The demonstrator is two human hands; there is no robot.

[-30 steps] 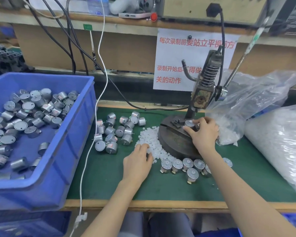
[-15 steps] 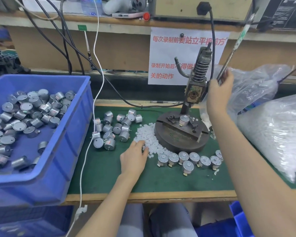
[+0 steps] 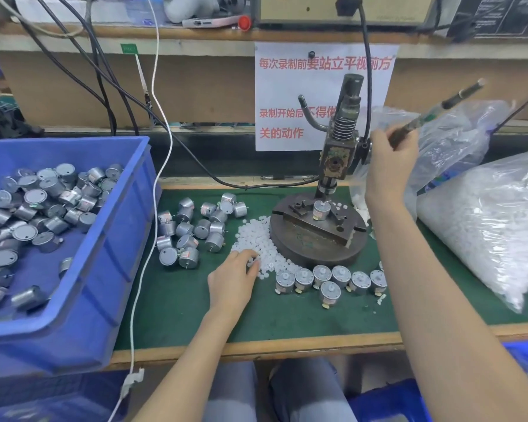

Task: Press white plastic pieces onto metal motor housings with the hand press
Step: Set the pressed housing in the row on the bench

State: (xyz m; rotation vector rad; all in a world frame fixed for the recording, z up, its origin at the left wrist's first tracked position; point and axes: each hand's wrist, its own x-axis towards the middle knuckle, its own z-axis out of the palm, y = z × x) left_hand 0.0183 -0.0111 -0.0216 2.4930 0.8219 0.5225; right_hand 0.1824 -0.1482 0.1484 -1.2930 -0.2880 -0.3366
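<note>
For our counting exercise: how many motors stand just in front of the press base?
8 motors: six in a row, one nearer us, one mostly hidden behind the right forearm; more may hide.

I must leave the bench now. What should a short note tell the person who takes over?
Right hand grips the lever; left hand rests on the loose white pieces, pinch unclear.
One motor sits in the press.
Done, it seems: the row of motors before the base.
Left: pull the lever, then the pile of motors and the blue bin.
</note>
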